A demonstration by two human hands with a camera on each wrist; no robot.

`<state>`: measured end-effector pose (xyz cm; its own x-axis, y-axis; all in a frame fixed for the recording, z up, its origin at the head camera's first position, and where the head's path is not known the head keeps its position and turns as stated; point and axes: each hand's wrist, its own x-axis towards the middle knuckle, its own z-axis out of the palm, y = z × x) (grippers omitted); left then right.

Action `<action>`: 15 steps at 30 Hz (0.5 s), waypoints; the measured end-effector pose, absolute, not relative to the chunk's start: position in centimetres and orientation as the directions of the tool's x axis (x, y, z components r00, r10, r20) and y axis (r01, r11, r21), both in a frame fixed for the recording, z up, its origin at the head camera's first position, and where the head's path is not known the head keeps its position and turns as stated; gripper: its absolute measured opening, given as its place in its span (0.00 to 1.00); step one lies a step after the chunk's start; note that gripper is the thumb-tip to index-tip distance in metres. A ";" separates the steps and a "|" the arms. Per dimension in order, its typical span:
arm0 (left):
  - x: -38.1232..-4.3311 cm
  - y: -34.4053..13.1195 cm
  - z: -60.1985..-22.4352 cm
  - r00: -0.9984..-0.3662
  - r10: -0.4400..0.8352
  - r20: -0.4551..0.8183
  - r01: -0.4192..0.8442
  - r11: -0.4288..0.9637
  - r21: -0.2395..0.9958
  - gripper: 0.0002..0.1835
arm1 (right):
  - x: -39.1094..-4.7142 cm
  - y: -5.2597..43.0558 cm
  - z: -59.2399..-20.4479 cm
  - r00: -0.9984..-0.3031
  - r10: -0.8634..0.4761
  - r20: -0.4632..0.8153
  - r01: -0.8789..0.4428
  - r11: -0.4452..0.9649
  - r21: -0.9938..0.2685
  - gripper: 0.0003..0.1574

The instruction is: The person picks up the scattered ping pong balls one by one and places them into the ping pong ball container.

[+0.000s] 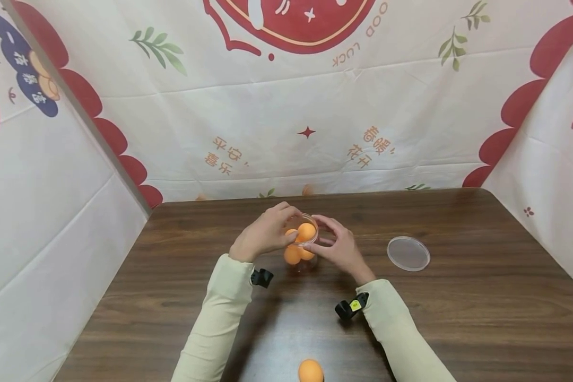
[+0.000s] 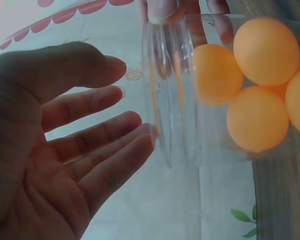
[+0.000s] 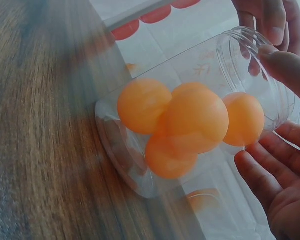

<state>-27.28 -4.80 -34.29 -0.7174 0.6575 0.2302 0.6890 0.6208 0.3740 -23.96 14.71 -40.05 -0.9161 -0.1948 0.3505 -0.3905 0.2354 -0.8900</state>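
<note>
A clear plastic jar (image 1: 302, 268) stands upright on the table, with several orange balls (image 3: 197, 120) inside. My right hand (image 1: 338, 246) holds the jar near its mouth, thumb on the rim and fingers against the far side. Over the opposite side of the mouth is my left hand (image 1: 269, 231), its thumb and fingers spread apart and loosely bent. Nothing lies between them in the left wrist view, where the fingertips (image 2: 142, 142) come close to the jar's rim (image 2: 165, 100); whether they touch it I cannot tell.
A round clear lid (image 1: 408, 253) lies flat on the brown wooden table (image 1: 482, 297), right of the jar. Near the front edge sits a single orange ball (image 1: 311, 371). Printed white cloth (image 1: 286, 106) hangs behind the table and at both sides.
</note>
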 end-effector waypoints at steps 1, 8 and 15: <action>-27.2 -4.9 -34.2 -0.718 0.656 0.233 0.689 0.625 0.366 0.17 | -23.9 14.7 -40.0 -0.915 -0.197 0.352 -0.393 0.236 -0.889 0.40; -26.8 -5.6 -33.7 -0.724 0.644 0.247 0.689 0.654 0.313 0.18 | -23.9 14.7 -39.8 -0.918 -0.191 0.347 -0.386 0.235 -0.892 0.40; -26.6 -6.4 -33.8 -0.727 0.638 0.253 0.686 0.667 0.291 0.18 | -24.5 14.7 -40.5 -0.911 -0.198 0.363 -0.403 0.233 -0.885 0.41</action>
<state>-26.60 -6.38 -33.79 -0.7271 0.6381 0.2531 0.6863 0.6668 0.2905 -24.46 14.68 -40.55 -0.9106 -0.1981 0.3628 -0.4033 0.2329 -0.8849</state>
